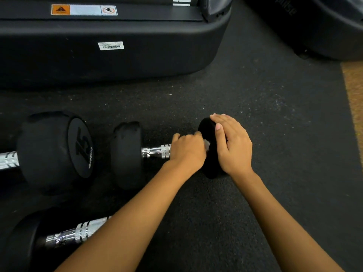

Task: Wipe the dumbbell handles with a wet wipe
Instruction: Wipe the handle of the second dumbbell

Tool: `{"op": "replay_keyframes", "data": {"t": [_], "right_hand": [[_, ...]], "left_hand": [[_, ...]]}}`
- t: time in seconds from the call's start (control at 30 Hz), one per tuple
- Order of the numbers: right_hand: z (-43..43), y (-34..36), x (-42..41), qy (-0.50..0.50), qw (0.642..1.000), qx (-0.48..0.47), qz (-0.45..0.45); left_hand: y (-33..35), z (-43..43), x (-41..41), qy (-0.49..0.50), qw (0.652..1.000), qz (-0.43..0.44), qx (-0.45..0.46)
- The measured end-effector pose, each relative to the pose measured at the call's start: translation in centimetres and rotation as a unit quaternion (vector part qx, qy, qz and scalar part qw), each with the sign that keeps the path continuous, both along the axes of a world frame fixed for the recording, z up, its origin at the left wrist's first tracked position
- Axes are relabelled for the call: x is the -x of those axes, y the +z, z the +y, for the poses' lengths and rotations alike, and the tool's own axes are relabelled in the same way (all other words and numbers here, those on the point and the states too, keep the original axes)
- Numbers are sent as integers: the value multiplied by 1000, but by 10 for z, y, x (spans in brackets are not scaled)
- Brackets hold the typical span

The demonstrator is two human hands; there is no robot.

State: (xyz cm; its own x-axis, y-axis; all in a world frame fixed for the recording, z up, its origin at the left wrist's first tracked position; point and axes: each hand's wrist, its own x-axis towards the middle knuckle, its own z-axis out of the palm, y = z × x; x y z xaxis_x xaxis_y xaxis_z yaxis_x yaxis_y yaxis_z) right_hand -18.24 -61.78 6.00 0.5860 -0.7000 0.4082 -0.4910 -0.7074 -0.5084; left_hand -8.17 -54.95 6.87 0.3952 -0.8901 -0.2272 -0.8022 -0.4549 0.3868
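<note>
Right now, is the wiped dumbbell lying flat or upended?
Lying flat: its handle runs level over the floor, with the left head resting there.

You are working in dim light: the dark rubber floor (255, 95) and the black machine base (98, 61) beyond the dumbbell (127, 154) swallow most detail. Soft light falls from above, so your forearms (137, 213) look evenly lit and shadows beside the dumbbell stay faint. Its chrome handle (157, 152) shows bright glare spots. Focus is crisp at the dumbbell; far from it, toward the corners, lines bow and detail softens.
</note>
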Motion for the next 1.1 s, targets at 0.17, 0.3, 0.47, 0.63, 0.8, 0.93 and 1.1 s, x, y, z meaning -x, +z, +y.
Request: {"op": "replay_keyframes", "data": {"t": [0.17,0.3,0.47,0.63,0.8,0.93,1.1], "right_hand": [[1,1,0,-4,1000,-1,3],[1,0,-1,-4,1000,-1,2],[1,0,0,-9,1000,2,7],[2,2,-1,-15,1000,3,3],[1,2,-3,-13,1000,-2,7],[0,2,-1,-6,1000,-3,4],[3,3,-1,-8,1000,-4,0]], "left_hand": [[-7,22,-8,-7,996,-9,93],[-11,18,8,-12,983,-87,163],[-21,24,5,-43,966,-113,228],[-24,34,-5,-47,967,-99,231],[-20,16,12,-27,969,-78,231],[-24,27,2,-42,966,-83,241],[-22,26,7,-25,971,-59,229]]}}
